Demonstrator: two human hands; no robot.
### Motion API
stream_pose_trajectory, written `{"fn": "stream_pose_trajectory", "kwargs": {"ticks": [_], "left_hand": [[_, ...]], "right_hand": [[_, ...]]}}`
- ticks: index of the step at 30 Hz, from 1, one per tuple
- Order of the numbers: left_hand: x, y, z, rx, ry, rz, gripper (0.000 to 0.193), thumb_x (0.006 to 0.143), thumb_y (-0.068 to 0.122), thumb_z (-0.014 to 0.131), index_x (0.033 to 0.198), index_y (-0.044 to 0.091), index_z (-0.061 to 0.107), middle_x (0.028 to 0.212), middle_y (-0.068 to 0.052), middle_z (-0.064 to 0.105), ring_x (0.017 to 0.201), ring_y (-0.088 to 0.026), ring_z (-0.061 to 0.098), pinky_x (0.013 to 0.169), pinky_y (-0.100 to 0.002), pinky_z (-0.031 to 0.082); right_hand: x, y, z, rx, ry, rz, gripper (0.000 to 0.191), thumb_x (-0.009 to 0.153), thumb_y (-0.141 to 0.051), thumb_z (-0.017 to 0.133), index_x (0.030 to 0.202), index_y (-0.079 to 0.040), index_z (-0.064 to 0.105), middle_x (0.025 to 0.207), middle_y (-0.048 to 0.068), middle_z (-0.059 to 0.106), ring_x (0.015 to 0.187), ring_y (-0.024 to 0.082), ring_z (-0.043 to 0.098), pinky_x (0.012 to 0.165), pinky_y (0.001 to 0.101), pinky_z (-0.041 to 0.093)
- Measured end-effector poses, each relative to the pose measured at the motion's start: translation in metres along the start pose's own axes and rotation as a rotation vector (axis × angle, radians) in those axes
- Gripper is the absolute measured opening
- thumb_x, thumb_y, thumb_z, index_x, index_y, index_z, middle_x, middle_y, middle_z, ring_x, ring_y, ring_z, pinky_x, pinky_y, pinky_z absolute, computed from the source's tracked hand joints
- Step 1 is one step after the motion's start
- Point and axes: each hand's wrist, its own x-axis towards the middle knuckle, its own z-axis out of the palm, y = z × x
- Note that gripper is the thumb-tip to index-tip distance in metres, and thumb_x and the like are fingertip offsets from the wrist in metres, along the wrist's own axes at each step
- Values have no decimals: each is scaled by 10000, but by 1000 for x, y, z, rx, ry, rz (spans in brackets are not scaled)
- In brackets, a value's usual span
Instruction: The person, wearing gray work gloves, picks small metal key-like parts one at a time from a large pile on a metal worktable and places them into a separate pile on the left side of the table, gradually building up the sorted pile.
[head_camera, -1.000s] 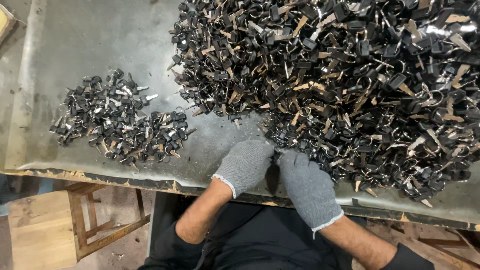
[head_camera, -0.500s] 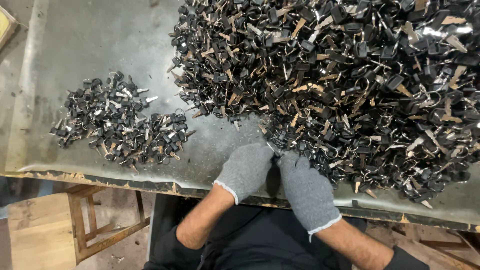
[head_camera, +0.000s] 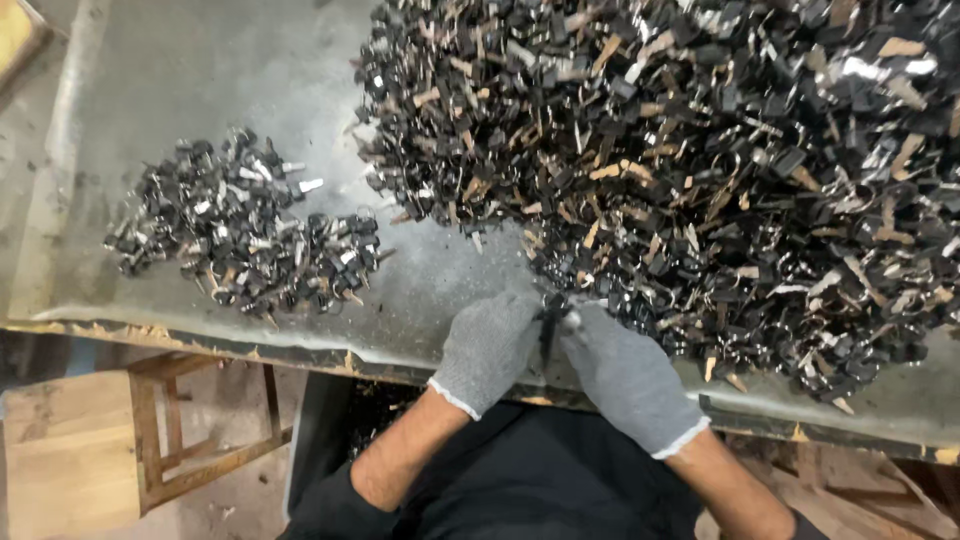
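Nearest the camera, the left hand and the right hand, both in grey knit gloves, meet at the near edge of the table; their fingertips are pinched together on one small dark piece with a bit of bright metal showing at its top, held just above the tabletop and close against the near fringe of the large heap. Both hands are closed on that piece — nothing else is in either grip. As to progress, judged from how the stock lies: a small sorted pile of dark, metal-tipped pieces sits well apart to the left, while the large heap of mixed black, silver and tan pieces covers most of the right and far side of the table. By that proportion only a minor share looks handled and the bulk remains. No bin, tray or box is visible — both lots lie loose on the bare grey surface. A wooden stool stands below the table at left.
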Motion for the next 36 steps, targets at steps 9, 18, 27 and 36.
{"fn": "stream_pose_trajectory", "kwargs": {"ticks": [9, 18, 27, 36], "left_hand": [[-4, -12, 19, 195, -144, -1, 158, 886, 113, 646, 1040, 79, 644, 910, -154, 665, 798, -362, 689, 691, -480, 556], [-8, -9, 18, 189, -34, 29, 231, 865, 113, 681, 1083, 70, 617, 930, -154, 654, 780, -366, 674, 686, -484, 545], [-16, -3, 21, 28, 190, 108, 368, 848, 48, 644, 1215, 58, 613, 956, -145, 681, 802, -327, 669, 746, -452, 544], [-23, -6, 19, 209, 152, 86, 102, 855, 143, 703, 896, 92, 625, 755, -97, 615, 735, -309, 662, 648, -453, 509]], "right_hand": [[7, -3, 7, -161, 52, -105, 197, 951, -245, 592, 1019, -69, 534, 684, 159, 696, 616, 364, 708, 502, 509, 543], [9, -6, -5, -172, -57, -104, 248, 986, -271, 566, 1078, -45, 521, 633, 176, 688, 586, 373, 687, 513, 515, 525], [-4, -18, 13, -312, 317, -210, 363, 876, -149, 565, 1176, 53, 529, 743, 205, 675, 658, 349, 710, 506, 414, 571], [0, -4, -2, -190, 112, -137, 440, 945, -285, 606, 1270, -19, 475, 901, 214, 663, 682, 361, 709, 507, 434, 577]]}}
